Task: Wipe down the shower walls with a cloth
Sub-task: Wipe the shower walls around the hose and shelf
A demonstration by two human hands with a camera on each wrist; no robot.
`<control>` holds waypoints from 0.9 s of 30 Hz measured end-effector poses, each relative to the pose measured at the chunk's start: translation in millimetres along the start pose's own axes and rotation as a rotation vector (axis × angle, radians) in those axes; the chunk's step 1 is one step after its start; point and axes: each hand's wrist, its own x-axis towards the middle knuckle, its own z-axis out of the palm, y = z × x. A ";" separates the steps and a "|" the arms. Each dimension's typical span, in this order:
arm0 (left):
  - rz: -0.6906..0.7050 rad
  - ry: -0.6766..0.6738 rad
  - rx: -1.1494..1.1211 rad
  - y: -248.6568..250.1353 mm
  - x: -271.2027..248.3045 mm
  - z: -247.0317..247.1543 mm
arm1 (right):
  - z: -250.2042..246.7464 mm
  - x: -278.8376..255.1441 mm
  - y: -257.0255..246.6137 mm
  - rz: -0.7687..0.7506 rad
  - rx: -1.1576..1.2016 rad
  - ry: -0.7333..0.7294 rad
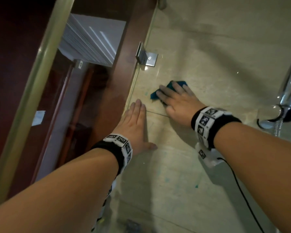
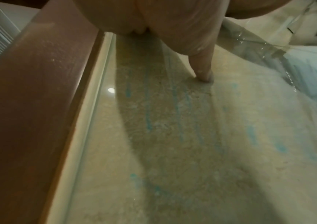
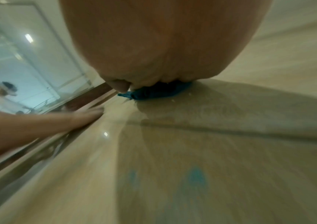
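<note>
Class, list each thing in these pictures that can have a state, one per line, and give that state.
blue cloth: bunched, pressed to the wall
right hand: flat on the cloth
left hand: flat, braced on the wall
tiled wall: blue streaks showing
glass door: open

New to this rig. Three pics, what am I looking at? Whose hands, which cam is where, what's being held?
No robot: a person is cleaning a shower. The big picture comes from a head camera looking at both hands; the other two come from cameras strapped to each wrist, looking along the fingers. The right hand presses a blue cloth flat against the beige tiled wall. The left hand holds nothing; it rests flat on the wall beside the glass panel's edge. Pale blue streaks mark the tiles. A chrome shower fitting sits at the right.
</note>
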 end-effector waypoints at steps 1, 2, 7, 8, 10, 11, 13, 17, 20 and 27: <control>0.001 0.001 0.001 -1.0 0.4 0.8 | -6.6 8.7 3.9 0.033 0.006 0.033; 0.004 -0.002 0.001 -1.8 1.0 1.3 | -13.6 18.8 8.3 0.076 0.016 0.065; 0.010 -0.014 0.013 -2.2 0.4 1.2 | -32.9 59.4 11.6 0.226 0.073 0.137; 0.007 -0.013 0.008 -1.6 0.0 1.3 | -31.0 62.6 7.1 0.222 0.089 0.137; 0.005 -0.013 0.006 -0.8 -0.4 1.2 | -25.3 64.1 -5.6 0.174 0.095 0.158; 0.004 -0.013 0.006 -0.8 -0.9 0.6 | -22.4 63.4 -12.5 0.146 0.093 0.164; 0.006 -0.027 -0.010 -0.2 -2.7 -1.2 | -15.8 59.2 -22.7 0.107 0.080 0.151; 0.007 -0.060 -0.040 0.2 -14.7 -2.8 | 0.6 34.0 -37.2 -0.016 -0.014 0.074; 0.000 -0.085 -0.066 0.4 -21.6 -2.8 | 8.9 13.1 -42.8 -0.093 -0.042 -0.007; 0.007 -0.117 -0.080 -1.7 -23.2 -4.8 | -12.9 33.9 -21.8 -0.058 -0.061 0.057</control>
